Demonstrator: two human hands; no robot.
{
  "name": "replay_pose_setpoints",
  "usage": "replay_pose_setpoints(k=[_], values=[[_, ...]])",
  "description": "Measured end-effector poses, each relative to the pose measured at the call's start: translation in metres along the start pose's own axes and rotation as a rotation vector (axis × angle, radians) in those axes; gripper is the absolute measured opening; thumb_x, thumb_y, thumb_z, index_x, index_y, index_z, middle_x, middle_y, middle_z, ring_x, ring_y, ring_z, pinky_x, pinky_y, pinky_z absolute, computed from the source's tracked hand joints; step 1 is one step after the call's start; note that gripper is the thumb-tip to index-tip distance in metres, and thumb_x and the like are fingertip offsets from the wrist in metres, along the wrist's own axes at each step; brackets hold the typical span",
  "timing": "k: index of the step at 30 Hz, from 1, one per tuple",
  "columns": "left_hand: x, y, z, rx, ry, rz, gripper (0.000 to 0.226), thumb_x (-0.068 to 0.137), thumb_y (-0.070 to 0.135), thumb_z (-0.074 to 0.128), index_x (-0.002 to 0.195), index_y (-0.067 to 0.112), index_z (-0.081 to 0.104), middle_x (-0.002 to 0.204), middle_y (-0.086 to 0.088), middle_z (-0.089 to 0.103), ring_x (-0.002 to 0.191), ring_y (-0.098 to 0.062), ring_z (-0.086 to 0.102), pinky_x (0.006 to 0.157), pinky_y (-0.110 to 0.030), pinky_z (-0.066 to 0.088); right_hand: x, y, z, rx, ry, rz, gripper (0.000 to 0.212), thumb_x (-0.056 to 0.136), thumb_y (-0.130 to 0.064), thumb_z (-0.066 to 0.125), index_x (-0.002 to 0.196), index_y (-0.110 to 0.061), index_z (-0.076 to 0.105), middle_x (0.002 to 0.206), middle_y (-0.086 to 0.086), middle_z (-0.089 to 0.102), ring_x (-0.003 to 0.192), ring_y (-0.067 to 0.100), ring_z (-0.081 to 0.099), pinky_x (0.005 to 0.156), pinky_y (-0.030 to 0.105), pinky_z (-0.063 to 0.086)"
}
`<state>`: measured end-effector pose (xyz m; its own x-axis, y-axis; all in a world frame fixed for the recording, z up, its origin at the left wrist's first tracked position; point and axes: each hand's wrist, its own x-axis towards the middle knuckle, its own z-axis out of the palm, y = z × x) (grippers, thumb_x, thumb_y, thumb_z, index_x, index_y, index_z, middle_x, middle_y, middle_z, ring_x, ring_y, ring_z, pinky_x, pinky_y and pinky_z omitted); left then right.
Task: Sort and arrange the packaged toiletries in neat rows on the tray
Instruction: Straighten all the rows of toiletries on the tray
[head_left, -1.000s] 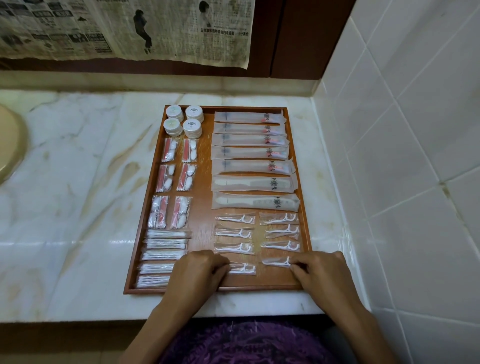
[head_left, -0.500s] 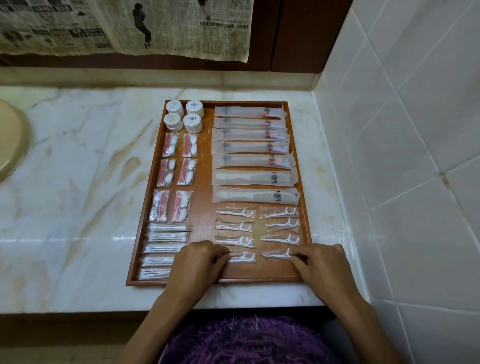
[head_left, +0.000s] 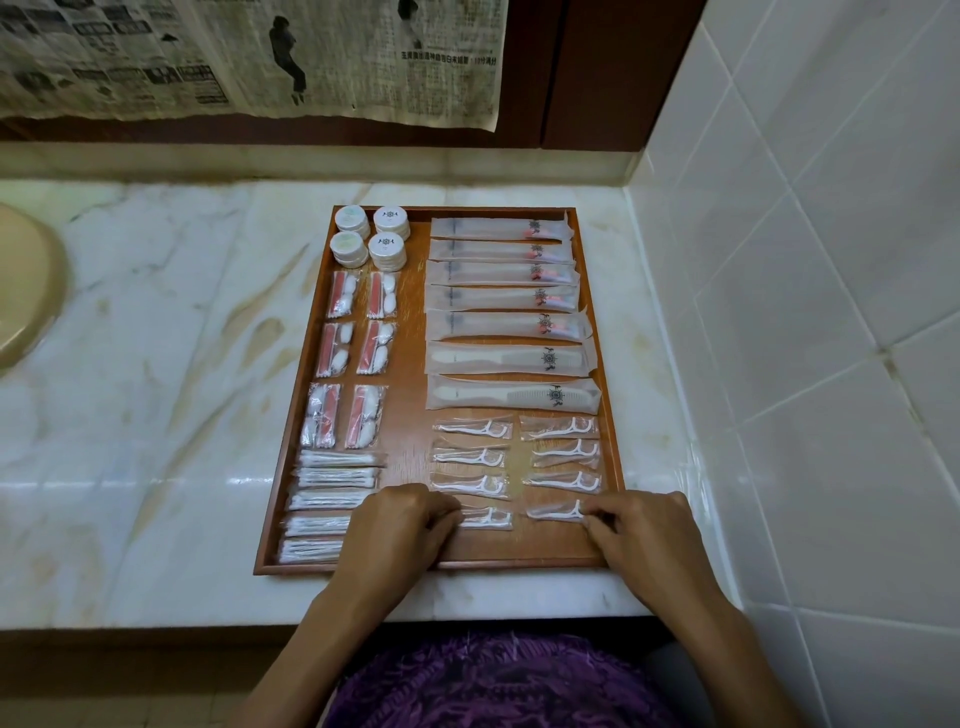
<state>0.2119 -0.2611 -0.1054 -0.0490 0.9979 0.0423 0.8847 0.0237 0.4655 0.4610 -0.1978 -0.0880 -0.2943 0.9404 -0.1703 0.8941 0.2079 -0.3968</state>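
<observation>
A wooden tray (head_left: 415, 364) on the marble counter holds packaged toiletries in rows: round white soaps (head_left: 370, 236) at the back left, long toothbrush packets (head_left: 501, 273) and comb packets (head_left: 511, 395) on the right, cotton packs (head_left: 358, 332) and swab packets (head_left: 332, 478) on the left, floss picks (head_left: 563, 452) at the front right. My left hand (head_left: 397, 530) pinches the left end of the nearest left floss pick packet (head_left: 485, 518). My right hand (head_left: 644, 535) pinches the right end of the nearest right floss pick packet (head_left: 556, 512).
A tiled wall (head_left: 805, 312) rises close to the tray's right side. A beige basin edge (head_left: 26, 291) shows at far left. Newspaper (head_left: 249, 57) hangs on the back wall. The counter's front edge (head_left: 467, 608) runs just below the tray.
Both hands stay on the two nearest floss pick packets. The view has tilted slightly; the packets have barely shifted.
</observation>
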Motion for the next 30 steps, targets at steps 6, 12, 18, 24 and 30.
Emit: replay_pose_setpoints(k=[6, 12, 18, 24, 30], values=[[0.001, -0.001, 0.000, -0.002, 0.003, 0.008, 0.010, 0.073, 0.030, 0.068, 0.077, 0.027, 0.076, 0.066, 0.008, 0.069, 0.058, -0.014, 0.063, 0.048, -0.027, 0.051, 0.001, 0.000, 0.000, -0.011, 0.001, -0.010, 0.015, 0.086, -0.034, 0.067, 0.099, -0.031, 0.075, 0.088, -0.010, 0.074, 0.077, 0.013, 0.067, 0.094, 0.033, 0.039], [0.001, -0.003, 0.000, 0.002, -0.007, 0.002, 0.007, 0.075, 0.030, 0.072, 0.080, 0.028, 0.076, 0.067, 0.008, 0.069, 0.059, -0.013, 0.064, 0.050, -0.026, 0.050, 0.000, 0.001, 0.001, -0.021, 0.005, -0.021, 0.015, 0.086, -0.035, 0.067, 0.099, -0.031, 0.075, 0.089, -0.011, 0.074, 0.077, 0.013, 0.067, 0.092, 0.032, 0.038], [0.002, -0.004, 0.000, -0.010, -0.010, -0.010, 0.010, 0.077, 0.035, 0.068, 0.080, 0.029, 0.076, 0.068, 0.009, 0.069, 0.060, -0.013, 0.064, 0.050, -0.028, 0.051, 0.000, 0.001, 0.000, -0.014, 0.023, -0.045, 0.013, 0.086, -0.034, 0.067, 0.096, -0.032, 0.075, 0.087, -0.011, 0.074, 0.075, 0.013, 0.067, 0.092, 0.033, 0.041], [0.005, -0.002, 0.000, -0.012, -0.005, -0.012, 0.017, 0.079, 0.039, 0.061, 0.080, 0.030, 0.074, 0.068, 0.010, 0.069, 0.062, -0.011, 0.063, 0.051, -0.032, 0.051, -0.001, 0.000, -0.006, -0.021, 0.045, -0.071, 0.011, 0.087, -0.033, 0.066, 0.092, -0.032, 0.075, 0.083, -0.012, 0.073, 0.074, 0.013, 0.066, 0.086, 0.031, 0.038], [0.023, 0.016, -0.003, -0.045, 0.006, 0.045, 0.014, 0.079, 0.035, 0.063, 0.079, 0.027, 0.074, 0.068, 0.008, 0.070, 0.060, -0.011, 0.063, 0.051, -0.025, 0.047, -0.015, 0.019, -0.008, 0.079, 0.153, 0.042, 0.008, 0.081, -0.021, 0.073, 0.088, -0.024, 0.076, 0.075, -0.007, 0.069, 0.063, 0.012, 0.061, 0.064, 0.031, 0.051]])
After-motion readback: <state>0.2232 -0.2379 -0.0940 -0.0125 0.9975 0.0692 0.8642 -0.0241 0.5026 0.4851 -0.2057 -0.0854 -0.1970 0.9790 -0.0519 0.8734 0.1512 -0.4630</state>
